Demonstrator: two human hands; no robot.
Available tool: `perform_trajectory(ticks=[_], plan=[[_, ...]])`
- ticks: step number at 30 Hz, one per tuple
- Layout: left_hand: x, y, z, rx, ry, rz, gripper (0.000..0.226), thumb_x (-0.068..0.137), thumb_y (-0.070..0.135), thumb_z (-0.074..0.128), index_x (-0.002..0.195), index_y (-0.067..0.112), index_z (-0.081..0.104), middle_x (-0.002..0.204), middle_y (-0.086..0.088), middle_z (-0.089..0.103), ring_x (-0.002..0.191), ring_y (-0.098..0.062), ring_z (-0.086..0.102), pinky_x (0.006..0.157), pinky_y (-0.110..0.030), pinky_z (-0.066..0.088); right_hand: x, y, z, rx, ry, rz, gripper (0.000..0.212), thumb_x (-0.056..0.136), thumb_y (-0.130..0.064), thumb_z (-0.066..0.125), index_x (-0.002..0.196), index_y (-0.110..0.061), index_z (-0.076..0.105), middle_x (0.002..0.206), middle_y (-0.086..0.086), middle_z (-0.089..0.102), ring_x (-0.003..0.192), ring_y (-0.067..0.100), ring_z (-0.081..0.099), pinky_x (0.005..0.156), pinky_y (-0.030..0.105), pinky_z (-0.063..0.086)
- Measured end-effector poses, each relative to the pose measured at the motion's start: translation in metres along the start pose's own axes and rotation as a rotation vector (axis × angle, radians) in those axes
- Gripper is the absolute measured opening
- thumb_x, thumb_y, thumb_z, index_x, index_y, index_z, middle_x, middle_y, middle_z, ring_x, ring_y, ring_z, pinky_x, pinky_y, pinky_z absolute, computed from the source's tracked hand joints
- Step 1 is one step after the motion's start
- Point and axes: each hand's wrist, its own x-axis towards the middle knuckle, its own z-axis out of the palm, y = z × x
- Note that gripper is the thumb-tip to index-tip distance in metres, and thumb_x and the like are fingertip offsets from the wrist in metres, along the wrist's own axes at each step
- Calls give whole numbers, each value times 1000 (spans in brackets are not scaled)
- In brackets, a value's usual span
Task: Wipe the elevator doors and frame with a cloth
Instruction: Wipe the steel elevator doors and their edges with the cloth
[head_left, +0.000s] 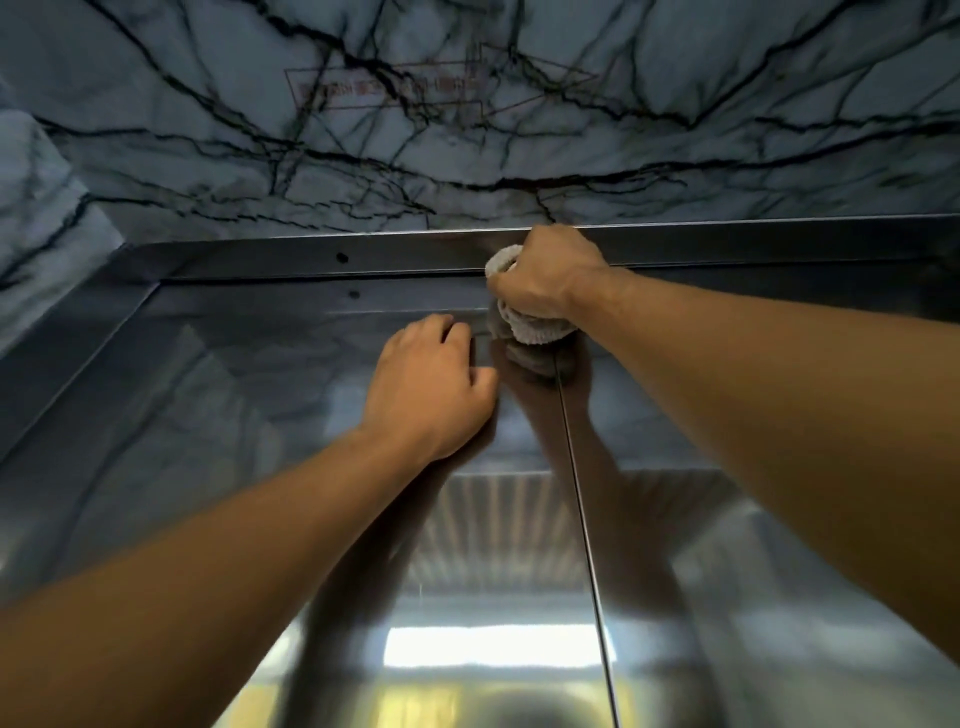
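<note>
I look up at the shiny steel elevator doors (249, 426), whose centre seam (582, 509) runs down the middle. Above them lies the steel frame's top bar (291, 260). My right hand (545, 275) grips a bunched whitish cloth (535, 327) and holds it against the top of the doors where they meet the frame, just left of the seam. My left hand (431, 384) rests on the left door a little below and left of the cloth, fingers bent against the metal, holding nothing.
Blue-grey marble wall (467, 130) with dark veins fills the space above the frame and wraps down the left side (36, 208). The doors mirror my arms and a bright ceiling light (488, 644). The frame's left post (78, 358) slants down at the left.
</note>
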Motion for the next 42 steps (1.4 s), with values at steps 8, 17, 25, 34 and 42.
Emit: perform_trajectory(ticks=[8,17,25,34,42], plan=[[-21,9,-18,39,-146,6,49,85,41,44,124,12,53,137,-14,49,128,-31,42,108,-46,35,-22,-7,-9,-15,-175,76,63,77,-55,59,122,-11,57,123,11,52,104,35,59,80,40,54],[-57,14,-43,93,-287,67,41,83,44,46,112,16,53,115,-9,51,114,-30,46,94,-43,40,-67,-21,-22,-98,-292,51,55,85,-50,56,124,-11,56,134,14,46,112,34,55,79,37,47],[-82,24,-53,91,-292,62,42,80,44,42,109,16,53,113,-10,51,109,-31,48,89,-44,41,-105,-25,-32,-160,-355,5,55,82,-52,59,121,-14,58,123,11,47,98,31,56,72,34,42],[-121,31,-53,145,-286,89,39,74,39,50,103,13,52,110,-13,51,105,-33,48,90,-45,40,-155,-14,-37,-93,-340,-43,46,80,-52,59,105,-14,63,105,5,40,82,25,48,70,32,41],[-145,50,-67,176,-369,13,38,78,39,53,106,14,54,114,-11,52,108,-32,49,89,-43,40,-202,-10,-44,-53,-384,-95,49,81,-51,59,110,-12,63,116,8,42,88,27,50,80,35,45]])
